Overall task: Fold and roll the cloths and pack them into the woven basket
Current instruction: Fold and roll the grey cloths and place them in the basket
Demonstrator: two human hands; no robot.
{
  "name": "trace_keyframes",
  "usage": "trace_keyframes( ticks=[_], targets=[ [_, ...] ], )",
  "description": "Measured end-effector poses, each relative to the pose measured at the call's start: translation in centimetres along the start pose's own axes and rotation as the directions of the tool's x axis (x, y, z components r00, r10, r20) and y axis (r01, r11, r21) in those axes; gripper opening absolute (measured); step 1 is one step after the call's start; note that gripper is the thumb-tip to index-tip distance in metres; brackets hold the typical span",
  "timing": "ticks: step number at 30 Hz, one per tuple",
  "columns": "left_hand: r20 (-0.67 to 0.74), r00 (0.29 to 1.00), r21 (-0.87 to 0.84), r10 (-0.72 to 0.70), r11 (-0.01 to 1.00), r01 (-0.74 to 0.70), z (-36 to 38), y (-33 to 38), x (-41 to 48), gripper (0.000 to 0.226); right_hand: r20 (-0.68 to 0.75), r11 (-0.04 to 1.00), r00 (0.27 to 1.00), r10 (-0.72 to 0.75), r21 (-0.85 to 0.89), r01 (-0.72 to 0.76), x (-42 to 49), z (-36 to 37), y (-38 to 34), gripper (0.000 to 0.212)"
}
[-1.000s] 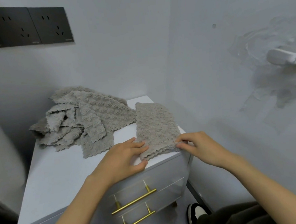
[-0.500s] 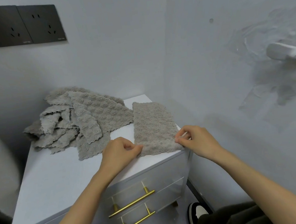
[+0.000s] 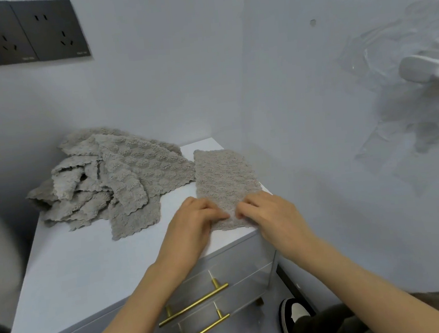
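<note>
Left hand (image 3: 192, 227) and right hand (image 3: 275, 217) in a pinch on the folded cloth (image 3: 222, 177), its near edge by the cabinet (image 3: 89, 275) front.

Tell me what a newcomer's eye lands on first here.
Two bare hands, the left hand and right hand, meet at the near end of a folded grey cloth on the white cabinet top, gripping it. Behind the left hand lies a rumpled pile of cloths; brass drawer handles gleam below.
</note>
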State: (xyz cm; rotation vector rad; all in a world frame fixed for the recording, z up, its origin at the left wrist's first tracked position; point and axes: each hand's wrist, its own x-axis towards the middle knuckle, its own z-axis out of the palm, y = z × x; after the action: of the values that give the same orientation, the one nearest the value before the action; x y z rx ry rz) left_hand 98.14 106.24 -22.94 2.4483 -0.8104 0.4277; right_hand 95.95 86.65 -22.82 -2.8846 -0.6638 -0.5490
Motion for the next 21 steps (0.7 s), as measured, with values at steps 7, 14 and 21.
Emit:
trace_keyframes(
  ticks=[7,14,21],
  targets=[
    [0.09,0.996,0.055,-0.004,0.999,-0.001,-0.3,-0.7,-1.0,0.032,0.028,0.998,0.998,-0.055,-0.028,0.056,-1.2,-0.4,0.8,0.022],
    [0.114,0.993,0.023,0.031,0.999,-0.034,-1.0,-1.4,-0.5,0.027,0.014,0.998,0.999,-0.043,0.047,0.043,-2.2,-0.8,2.8,0.032],
    [0.042,0.985,-0.08,-0.165,0.983,0.168,-0.4,-2.1,-0.3,0.017,0.085,0.903,0.964,0.25,0.339,-0.264,-2.0,-0.5,4.0,0.024]
  ],
)
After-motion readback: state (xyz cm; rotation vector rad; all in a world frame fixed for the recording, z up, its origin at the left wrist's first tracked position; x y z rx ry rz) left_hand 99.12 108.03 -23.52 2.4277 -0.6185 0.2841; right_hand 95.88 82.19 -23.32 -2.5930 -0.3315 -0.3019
